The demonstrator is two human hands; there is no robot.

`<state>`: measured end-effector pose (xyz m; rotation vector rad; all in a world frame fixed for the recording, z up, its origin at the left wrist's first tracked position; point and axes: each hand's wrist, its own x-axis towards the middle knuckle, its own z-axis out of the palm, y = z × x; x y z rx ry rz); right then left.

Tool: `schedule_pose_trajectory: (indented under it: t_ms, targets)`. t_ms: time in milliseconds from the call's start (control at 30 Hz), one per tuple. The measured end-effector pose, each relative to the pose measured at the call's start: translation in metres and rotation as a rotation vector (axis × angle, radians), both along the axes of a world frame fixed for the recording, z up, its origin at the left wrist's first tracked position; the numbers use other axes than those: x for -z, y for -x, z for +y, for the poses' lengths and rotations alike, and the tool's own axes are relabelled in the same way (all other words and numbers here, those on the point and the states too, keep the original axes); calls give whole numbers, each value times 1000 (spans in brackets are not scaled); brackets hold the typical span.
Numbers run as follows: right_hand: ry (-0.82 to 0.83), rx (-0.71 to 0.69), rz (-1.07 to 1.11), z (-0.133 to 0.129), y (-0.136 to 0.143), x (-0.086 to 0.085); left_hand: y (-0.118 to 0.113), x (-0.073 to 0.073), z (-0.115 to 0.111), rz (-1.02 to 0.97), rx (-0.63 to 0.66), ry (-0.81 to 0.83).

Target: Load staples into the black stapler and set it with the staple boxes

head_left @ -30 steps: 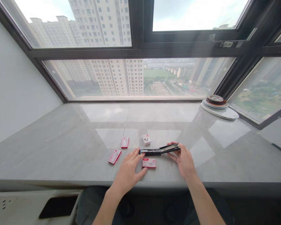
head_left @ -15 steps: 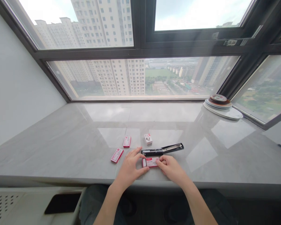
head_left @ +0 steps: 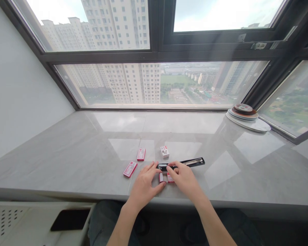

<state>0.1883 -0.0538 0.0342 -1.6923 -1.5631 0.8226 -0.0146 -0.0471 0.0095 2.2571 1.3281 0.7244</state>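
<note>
An opened black stapler (head_left: 195,162) lies on the grey stone counter, its long top arm pointing right. My left hand (head_left: 146,181) rests at its left end, thumb and fingers around the left side of a small red and white box (head_left: 161,177). My right hand (head_left: 182,177) is over the middle of the stapler with its fingers pinched together; whatever they hold is too small to make out. Below those fingers another red and white piece of the box (head_left: 170,178) shows, partly covered.
Two red and white boxes (head_left: 130,169) (head_left: 141,154) lie left of the hands. A small white box (head_left: 164,152) stands behind the stapler. Stacked plates (head_left: 243,114) sit at the back right by the window. A black flat object (head_left: 70,219) lies lower left.
My right hand has moved up and left from the box's right end to over the stapler. My left hand stays by the box. The whole view has shifted slightly.
</note>
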Motion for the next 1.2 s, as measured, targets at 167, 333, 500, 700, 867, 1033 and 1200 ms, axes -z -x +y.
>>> schedule_pose_trajectory:
  t_ms: [167,333,500,700,867,1033,1200]
  targets:
    - [49,-37,106,4,9,3,1,-1,0,-4,-6,10]
    - [102,6,223,12,17,9,1,-1,0,-11,-12,23]
    - [-20,-57,100,20,28,5,3,1,2,-31,-9,42]
    - [-133,-195,-186,11,22,-17,7,7,6,-60,-22,67]
    - [-33,-334,-360,-3,6,-20,7,11,8,-57,-6,63]
    - [-31,-281,-287,-21,-17,-17,12,3,5,-96,18,33]
    - [86,-27,-306,-34,-48,2,4,-2,-3,-71,-179,-36]
